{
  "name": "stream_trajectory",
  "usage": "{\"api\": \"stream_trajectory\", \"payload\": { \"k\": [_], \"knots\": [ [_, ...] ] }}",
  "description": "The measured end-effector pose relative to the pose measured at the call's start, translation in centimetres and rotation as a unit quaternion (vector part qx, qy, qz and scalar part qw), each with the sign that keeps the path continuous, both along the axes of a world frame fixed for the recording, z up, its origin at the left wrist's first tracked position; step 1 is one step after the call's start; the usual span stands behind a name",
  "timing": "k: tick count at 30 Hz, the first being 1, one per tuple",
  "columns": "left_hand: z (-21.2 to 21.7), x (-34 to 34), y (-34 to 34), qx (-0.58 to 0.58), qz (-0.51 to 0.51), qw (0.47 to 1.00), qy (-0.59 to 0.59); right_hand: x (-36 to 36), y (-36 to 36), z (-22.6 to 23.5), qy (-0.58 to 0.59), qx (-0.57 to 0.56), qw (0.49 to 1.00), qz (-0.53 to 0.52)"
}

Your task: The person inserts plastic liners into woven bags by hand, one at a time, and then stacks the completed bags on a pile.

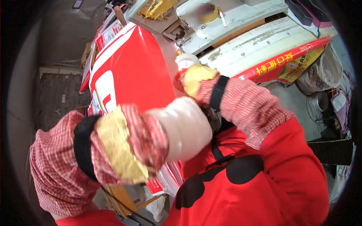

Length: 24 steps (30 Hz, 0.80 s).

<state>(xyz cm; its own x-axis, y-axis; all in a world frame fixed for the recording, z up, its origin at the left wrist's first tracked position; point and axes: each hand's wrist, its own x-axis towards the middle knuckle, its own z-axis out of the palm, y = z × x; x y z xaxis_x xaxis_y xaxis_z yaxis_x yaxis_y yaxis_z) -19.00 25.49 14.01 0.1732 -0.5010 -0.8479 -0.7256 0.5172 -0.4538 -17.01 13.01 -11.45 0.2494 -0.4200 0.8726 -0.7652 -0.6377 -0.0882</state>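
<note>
My left hand (185, 128), in a white glove, is smeared by motion in front of my body. Its fingers do not show clearly, and whatever it may hold is hidden. My right hand (187, 60), also gloved in white, reaches to the near edge of the pale worktop, beside a small metal mechanism (175, 31). Its fingers are mostly hidden by the sleeve and glove. Left of my right hand lies a large red and white sheet of bag material (137, 71), smooth and glossy. Checked red sleeve covers with yellow patches wrap both forearms.
A long pale board with ruler marks (249, 49) runs off to the right, with a red and yellow printed bag (279, 62) along its edge. A tape roll (208, 14) sits on the worktop. A plastic-lined bin (320, 73) stands at right. Stacked red-white sheets (166, 179) lie below my left arm.
</note>
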Motion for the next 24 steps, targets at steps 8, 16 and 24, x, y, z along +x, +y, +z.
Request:
{"api": "stream_trajectory", "payload": {
  "k": [8, 16, 24],
  "knots": [
    [-0.7, 1.1, -2.2, 0.113, -0.216, 0.963, 0.109, 2.0, -2.8, 2.8, 0.32, -0.184, 0.464, -0.805],
    [3.2, 0.8, -5.9, 0.112, -0.391, 0.912, -0.047, 0.9, -3.5, 3.1, 0.646, -0.518, -0.096, -0.552],
    [0.7, 0.6, -5.1, 0.084, -0.283, 0.949, 0.114, 3.1, -4.6, 2.3, 0.441, -0.553, -0.218, -0.672]
  ]
}}
